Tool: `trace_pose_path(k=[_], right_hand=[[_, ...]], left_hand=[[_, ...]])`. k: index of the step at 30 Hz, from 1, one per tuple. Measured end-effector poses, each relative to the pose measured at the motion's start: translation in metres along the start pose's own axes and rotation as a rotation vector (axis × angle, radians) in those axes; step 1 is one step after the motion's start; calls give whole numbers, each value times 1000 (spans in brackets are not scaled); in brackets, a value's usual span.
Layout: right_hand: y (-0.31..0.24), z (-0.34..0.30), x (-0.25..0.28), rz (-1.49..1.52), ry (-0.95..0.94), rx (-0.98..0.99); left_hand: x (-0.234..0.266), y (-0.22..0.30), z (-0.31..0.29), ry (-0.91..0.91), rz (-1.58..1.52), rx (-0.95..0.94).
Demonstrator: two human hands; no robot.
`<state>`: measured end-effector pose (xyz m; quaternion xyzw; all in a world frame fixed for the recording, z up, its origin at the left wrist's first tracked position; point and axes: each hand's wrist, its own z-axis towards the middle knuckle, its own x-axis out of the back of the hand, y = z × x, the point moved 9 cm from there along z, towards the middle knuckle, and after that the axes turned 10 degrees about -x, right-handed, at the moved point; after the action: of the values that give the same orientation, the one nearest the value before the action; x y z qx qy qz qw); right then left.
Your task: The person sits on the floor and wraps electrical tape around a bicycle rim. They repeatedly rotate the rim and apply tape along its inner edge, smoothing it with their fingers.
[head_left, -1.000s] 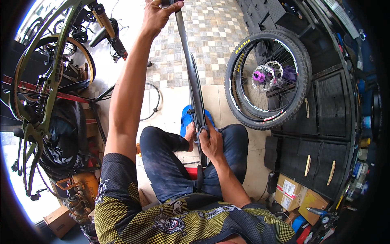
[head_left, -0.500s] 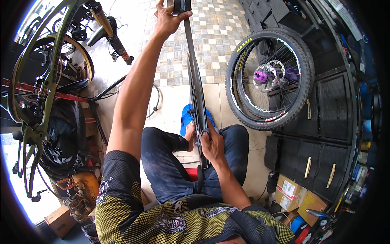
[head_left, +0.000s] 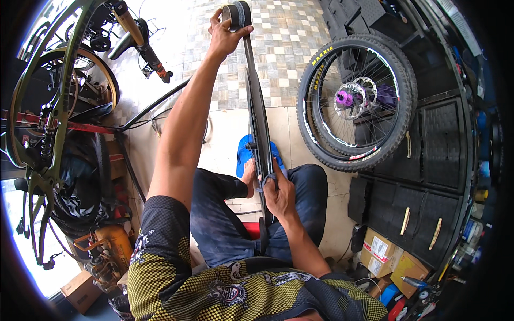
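Nearest, below the patterned shirt [head_left: 225,289], 1 wheel rim [head_left: 263,139] stands nearly edge-on between 2 knees in dark trousers [head_left: 308,195], its lower end by 1 red seat [head_left: 248,229]. The right hand [head_left: 280,197] is wrapped around the near part of the rim, thumb up against it; something grey at that thumb is too small to make out. The rim lies straight ahead of the body, its long axis pointing away and leaning slightly left at the far end, so the right hand is at its near part while the left hand is out past its far end. 1 black stub [head_left: 250,145], perhaps a hub end, juts from its left side, above 1 bare foot [head_left: 248,172] and blue footwear [head_left: 244,152]. Farther out, the left hand [head_left: 225,40] grips 1 dark roll [head_left: 237,17] between thumb and fingers, and 1 dark strip [head_left: 248,51] drops from the roll towards the rim, roughly in line with it. Right of this stand 2 tyred wheels [head_left: 349,100] with 2 disc rotors showing, well apart from both hands; on the left is 1 green bike frame [head_left: 65,115], and beyond lies checkered tiling [head_left: 292,64]
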<state>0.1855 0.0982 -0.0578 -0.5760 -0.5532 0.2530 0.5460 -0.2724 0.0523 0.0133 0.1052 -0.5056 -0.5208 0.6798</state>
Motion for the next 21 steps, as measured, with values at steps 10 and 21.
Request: trace_pose_path(k=[10, 21], right_hand=[[-13, -1, 3, 23, 51, 129], [-20, -1, 4, 8, 48, 99]], left_hand=[[-23, -18, -11, -6, -60, 20], [-40, -55, -37, 1, -97, 69]])
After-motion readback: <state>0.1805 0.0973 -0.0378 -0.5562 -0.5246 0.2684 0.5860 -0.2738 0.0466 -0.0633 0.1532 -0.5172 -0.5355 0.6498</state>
